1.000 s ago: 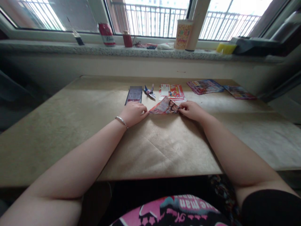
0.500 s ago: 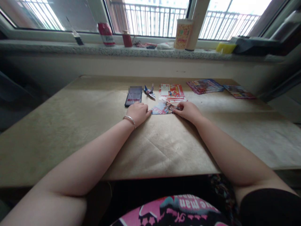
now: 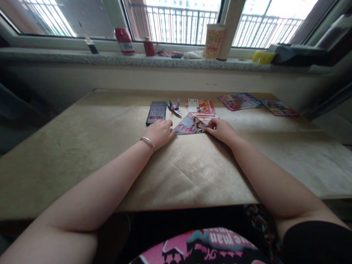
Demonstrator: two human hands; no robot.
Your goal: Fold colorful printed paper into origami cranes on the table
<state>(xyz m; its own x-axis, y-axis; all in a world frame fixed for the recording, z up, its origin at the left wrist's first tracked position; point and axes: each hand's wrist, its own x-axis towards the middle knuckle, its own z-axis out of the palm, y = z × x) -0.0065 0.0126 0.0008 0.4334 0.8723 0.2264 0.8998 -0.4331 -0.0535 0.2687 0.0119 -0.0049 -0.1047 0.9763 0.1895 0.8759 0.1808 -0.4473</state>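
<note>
Paper pinched by right hand, left hand touching, grip unclear, may skew toward far edge of desk if tugged unevenly.

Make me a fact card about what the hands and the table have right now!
Left hand: at the left corner of the triangle paper
Right hand: pinching its right corner
Triangle paper look: printed with colourful pictures
Near left hand: phone
Right of phone: small folded paper shape
Behind triangle paper: red papers
Windowsill: red can, cup
</note>
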